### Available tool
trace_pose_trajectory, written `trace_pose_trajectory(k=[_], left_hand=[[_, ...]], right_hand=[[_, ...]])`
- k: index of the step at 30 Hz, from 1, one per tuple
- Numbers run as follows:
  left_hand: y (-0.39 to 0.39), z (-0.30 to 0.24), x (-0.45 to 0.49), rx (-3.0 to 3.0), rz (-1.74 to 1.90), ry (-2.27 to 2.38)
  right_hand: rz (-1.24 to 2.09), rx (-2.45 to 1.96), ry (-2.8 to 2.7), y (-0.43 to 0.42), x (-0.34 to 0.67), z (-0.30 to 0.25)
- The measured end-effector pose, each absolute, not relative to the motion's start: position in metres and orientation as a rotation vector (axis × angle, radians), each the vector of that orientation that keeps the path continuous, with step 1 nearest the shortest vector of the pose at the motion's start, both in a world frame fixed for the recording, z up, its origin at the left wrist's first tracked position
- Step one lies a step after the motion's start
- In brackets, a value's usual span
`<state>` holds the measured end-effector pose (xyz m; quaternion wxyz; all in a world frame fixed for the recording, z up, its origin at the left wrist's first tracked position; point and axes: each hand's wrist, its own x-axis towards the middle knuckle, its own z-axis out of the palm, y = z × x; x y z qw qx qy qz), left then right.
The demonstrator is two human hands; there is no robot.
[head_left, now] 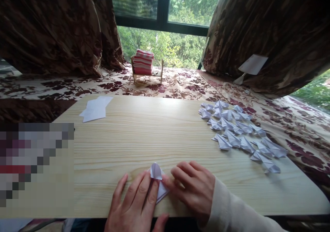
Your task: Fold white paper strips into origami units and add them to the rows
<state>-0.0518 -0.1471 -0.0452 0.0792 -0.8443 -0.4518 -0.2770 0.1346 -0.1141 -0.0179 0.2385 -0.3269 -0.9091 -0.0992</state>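
Observation:
A small piece of folded white paper [162,191] lies on the wooden table near its front edge, with one rounded flap [156,171] standing up at the top. My left hand [138,194] rests flat over the paper's left side, fingers stretched out and pressing it to the tabletop. At the paper's right edge is my right hand [193,187], its fingers curled and the thumb and forefinger touching the paper close to the flap. Part of the paper is hidden beneath my left fingers.
Several folded white paper pieces [232,128] are spread over the table's right side. Loose white sheets [95,108] lie at the back left of the pale wooden table [144,128]. Behind it are a small rack [147,75] with striped cloths [143,61] and a white lamp [253,64].

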Motion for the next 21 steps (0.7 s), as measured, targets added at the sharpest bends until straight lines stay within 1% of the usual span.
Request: trace_pose_trajectory(k=[2,6,12,16,21], left_hand=[[-0.148,-0.046,-0.049,-2.509,-0.924,-1.419],[-0.147,-0.045,-0.052,-2.565,-0.794,-1.282],[-0.148,-0.046,-0.049,-2.523,-0.852,-1.407],[-0.146,-0.045,-0.051,-2.51,-0.87,-1.395],[-0.142,-0.041,-0.057,-2.586,-0.672,-1.215]], right_hand=[[-0.123,-0.91,-2.501,-0.112,0.14,-0.016],[0.168,-0.918,-2.489,-0.083,0.137,-0.008],[0.56,-0.591,-2.657,-0.037,0.116,0.0],[0.675,-0.533,-2.671,-0.031,0.111,0.009],[0.679,-0.517,-2.693,-0.029,0.115,0.023]])
